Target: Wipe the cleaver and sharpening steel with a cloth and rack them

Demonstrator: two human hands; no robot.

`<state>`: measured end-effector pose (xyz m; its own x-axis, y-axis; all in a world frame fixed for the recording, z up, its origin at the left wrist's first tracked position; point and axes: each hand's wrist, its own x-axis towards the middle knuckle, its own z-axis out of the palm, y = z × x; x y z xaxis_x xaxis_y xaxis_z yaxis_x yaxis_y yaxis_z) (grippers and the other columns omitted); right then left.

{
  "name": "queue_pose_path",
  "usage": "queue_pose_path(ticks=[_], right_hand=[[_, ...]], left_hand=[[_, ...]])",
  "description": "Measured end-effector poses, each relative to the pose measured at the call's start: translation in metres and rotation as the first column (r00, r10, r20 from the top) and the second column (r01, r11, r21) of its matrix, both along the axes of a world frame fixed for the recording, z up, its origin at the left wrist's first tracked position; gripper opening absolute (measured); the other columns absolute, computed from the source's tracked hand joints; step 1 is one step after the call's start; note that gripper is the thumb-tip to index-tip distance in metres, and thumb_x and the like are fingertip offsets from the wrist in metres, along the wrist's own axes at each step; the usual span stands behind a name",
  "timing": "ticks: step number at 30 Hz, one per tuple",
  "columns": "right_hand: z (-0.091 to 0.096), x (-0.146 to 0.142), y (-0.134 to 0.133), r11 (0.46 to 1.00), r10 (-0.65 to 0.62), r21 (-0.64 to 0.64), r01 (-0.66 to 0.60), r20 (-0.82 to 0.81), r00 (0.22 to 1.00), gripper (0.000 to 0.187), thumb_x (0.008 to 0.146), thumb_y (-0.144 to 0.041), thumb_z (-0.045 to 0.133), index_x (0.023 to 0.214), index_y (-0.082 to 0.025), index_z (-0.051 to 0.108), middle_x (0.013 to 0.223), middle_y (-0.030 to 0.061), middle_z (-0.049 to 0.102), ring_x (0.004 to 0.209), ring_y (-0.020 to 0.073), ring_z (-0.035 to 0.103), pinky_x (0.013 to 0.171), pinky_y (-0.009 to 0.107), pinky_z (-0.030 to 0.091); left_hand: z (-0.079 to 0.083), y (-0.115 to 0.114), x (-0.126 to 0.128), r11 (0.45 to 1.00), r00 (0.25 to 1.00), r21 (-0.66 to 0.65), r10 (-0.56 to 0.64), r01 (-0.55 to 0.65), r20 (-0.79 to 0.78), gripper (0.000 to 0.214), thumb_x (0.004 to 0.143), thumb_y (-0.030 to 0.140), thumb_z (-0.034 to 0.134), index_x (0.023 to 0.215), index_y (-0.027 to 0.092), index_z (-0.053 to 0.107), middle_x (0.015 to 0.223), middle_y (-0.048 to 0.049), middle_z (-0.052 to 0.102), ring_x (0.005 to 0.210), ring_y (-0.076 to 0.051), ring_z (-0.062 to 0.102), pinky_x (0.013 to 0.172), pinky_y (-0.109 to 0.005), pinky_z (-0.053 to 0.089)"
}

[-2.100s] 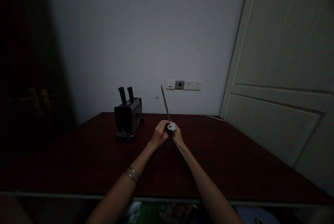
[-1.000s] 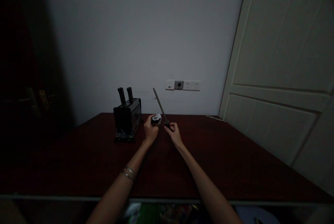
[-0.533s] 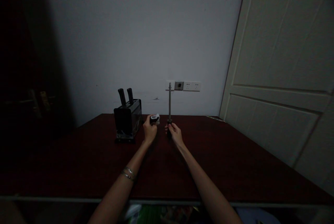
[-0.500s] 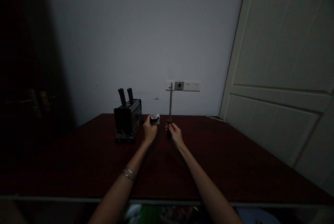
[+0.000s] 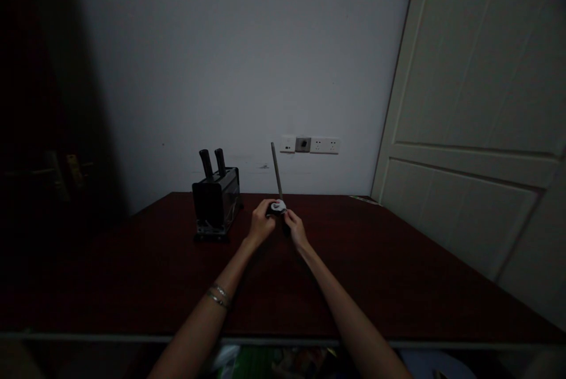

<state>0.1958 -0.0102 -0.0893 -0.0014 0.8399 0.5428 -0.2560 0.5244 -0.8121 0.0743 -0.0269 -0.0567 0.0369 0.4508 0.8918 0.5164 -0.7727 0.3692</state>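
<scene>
A long grey metal rod with a black handle, shaped like a sharpening steel [image 5: 276, 170], rises over the table, its tip leaning left. My right hand [image 5: 296, 230] is closed round its dark handle, which is mostly hidden. Pinched in my left hand [image 5: 262, 223] is a small black item with a crumpled white piece [image 5: 278, 207], perhaps cloth or tissue; its kind is unclear in the dim light. The white piece is against the foot of the rod, just above my right fingers; whether it wraps round the rod cannot be made out.
To the left stands a black and silver box-shaped holder [image 5: 216, 202] with two black handles [image 5: 213, 162] sticking up. The dark red table [image 5: 375, 267] reaches the wall, where sockets [image 5: 324, 145] are mounted. A white panelled door [image 5: 464, 202] flanks the right side.
My left hand has moved right, bringing the white piece to the rod's base. The rod has tipped from nearly upright to leaning left. The box-shaped holder stays in place.
</scene>
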Motion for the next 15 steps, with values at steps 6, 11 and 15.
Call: queue_pose_path(ticks=[6,11,15], right_hand=[[-0.0021,-0.0002,0.0008,0.999,-0.033,0.019,0.033,0.029,0.999,0.025,0.071,-0.043,0.055,0.076,-0.019,0.062,0.074,0.0006,0.061,0.072,0.0168,0.052,0.070,0.027,0.039],[-0.0018,-0.0021,-0.0027,1.000,-0.022,0.023,0.020,0.069,0.997,0.026,0.074,-0.043,0.053,0.064,-0.019,0.055,0.059,-0.0028,0.050,0.058,0.0130,0.044,0.057,0.024,0.034],[0.0006,-0.0041,-0.0069,1.000,0.003,0.028,-0.005,0.083,0.997,0.028,0.075,-0.044,0.053,0.062,-0.020,0.052,0.058,-0.0034,0.046,0.056,0.0122,0.041,0.054,0.023,0.032]], left_hand=[[-0.0024,-0.0018,0.0007,0.999,1.000,0.039,-0.018,0.017,0.012,0.039,0.057,-0.001,0.042,0.089,0.015,0.057,0.086,-0.0052,0.064,0.081,-0.017,0.061,0.075,-0.027,0.047],[-0.0023,-0.0032,0.0006,1.000,0.982,0.003,0.027,-0.028,0.187,0.028,0.060,0.004,0.046,0.083,0.015,0.057,0.074,-0.0020,0.063,0.068,-0.014,0.060,0.064,-0.021,0.046],[-0.0006,-0.0035,0.0020,0.996,0.960,-0.002,0.085,-0.088,0.266,0.024,0.062,0.006,0.048,0.082,0.016,0.057,0.074,-0.0017,0.063,0.067,-0.013,0.059,0.063,-0.020,0.045]])
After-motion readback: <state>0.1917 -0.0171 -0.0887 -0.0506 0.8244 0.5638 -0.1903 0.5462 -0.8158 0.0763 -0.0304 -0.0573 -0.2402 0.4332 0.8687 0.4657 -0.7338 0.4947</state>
